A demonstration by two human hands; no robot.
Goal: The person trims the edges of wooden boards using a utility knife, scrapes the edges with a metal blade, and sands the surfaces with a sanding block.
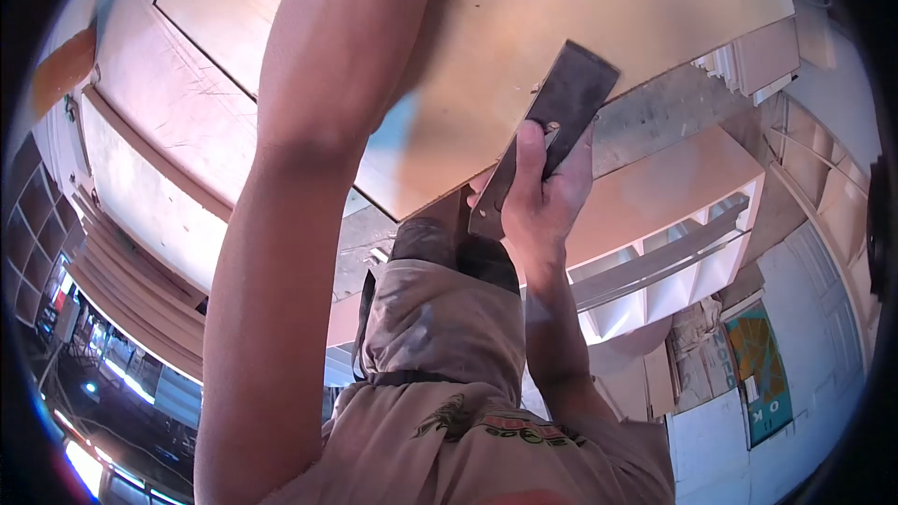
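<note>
Right hand [547, 192]: closed around a long, dark block-shaped tool [577, 84], the thumb laid along its upper face beside a slot, other fingers on the right side. The tool lies within the grip, slanting from near left to far right; its far end overlaps the pale panel [505, 47] at the edge, and its near end extends past that edge, toward the trousers [444, 318]. Contact between tool and panel cannot be told. Left hand: beyond the far limit of the view, so its state cannot be told. The left arm [313, 131] crosses above the panel and hides part of its surface.

Surroundings: at right, a shelf unit [673, 192] with pale compartments, apart from the tool; farther right, a green and yellow poster [760, 374]; at left, stacked boards [140, 304]; near, a printed shirt [486, 449].
</note>
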